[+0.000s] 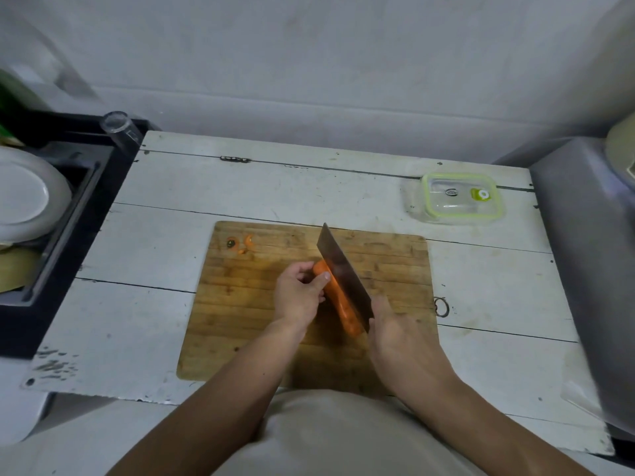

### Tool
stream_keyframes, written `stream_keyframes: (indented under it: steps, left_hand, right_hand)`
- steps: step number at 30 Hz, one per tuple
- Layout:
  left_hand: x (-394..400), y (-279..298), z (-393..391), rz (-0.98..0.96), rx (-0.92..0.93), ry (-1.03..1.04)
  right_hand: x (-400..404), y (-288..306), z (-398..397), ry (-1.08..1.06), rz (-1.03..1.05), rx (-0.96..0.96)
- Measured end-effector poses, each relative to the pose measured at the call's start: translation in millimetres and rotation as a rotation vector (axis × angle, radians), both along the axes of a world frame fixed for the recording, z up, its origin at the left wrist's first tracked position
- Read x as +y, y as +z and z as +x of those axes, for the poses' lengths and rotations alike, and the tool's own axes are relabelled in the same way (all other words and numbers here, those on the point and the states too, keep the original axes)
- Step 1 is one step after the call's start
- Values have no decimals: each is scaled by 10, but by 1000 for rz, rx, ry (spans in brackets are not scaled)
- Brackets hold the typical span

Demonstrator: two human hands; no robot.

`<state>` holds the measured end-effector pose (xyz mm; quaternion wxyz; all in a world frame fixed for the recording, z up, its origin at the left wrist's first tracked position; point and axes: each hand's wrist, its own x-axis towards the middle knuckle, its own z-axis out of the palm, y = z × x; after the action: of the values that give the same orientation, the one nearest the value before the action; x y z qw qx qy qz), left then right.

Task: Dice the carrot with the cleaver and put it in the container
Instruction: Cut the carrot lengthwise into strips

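At the far left of the scene, well away from the left hand, a white plate leans in a dark sink, and a clear glass stands on the sink's back corner. Between the sink and the left hand, a few carrot scraps lie at the far left corner of the wooden cutting board. The left hand curls its thumb and fingers round the far end of the carrot, which lies lengthwise on the board. Just right of that hand, the cleaver runs along the carrot, blade touching it. The right hand grips the cleaver's hidden handle. Beyond and to the right of it, well apart, sits the lidded container on the white table.
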<state>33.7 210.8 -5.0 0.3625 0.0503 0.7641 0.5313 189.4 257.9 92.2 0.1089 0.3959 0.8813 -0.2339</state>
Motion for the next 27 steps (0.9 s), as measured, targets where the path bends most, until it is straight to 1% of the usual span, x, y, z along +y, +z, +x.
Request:
stream_keyframes:
  steps: [5, 9, 16, 18, 21, 27]
  left_hand:
    - [-8, -13, -33, 11, 9, -52]
    - [15, -9, -87, -13, 62, -123]
    - [10, -44, -141, 1, 110, -211]
    - [1, -51, -166, 4, 109, -234]
    - [-16, -79, -190, 23, 107, -264]
    - [5, -181, -150, -5, 203, -287]
  right_hand:
    - [60, 138, -150, 1, -17, -60]
    - [133, 320, -300, 40, -15, -94]
    - [266, 294, -446, 49, -61, -193]
    - [240, 262, -447, 71, -19, -192]
    - [161, 222, -414, 97, 82, -140]
    - [63, 91, -238, 134, 108, -98]
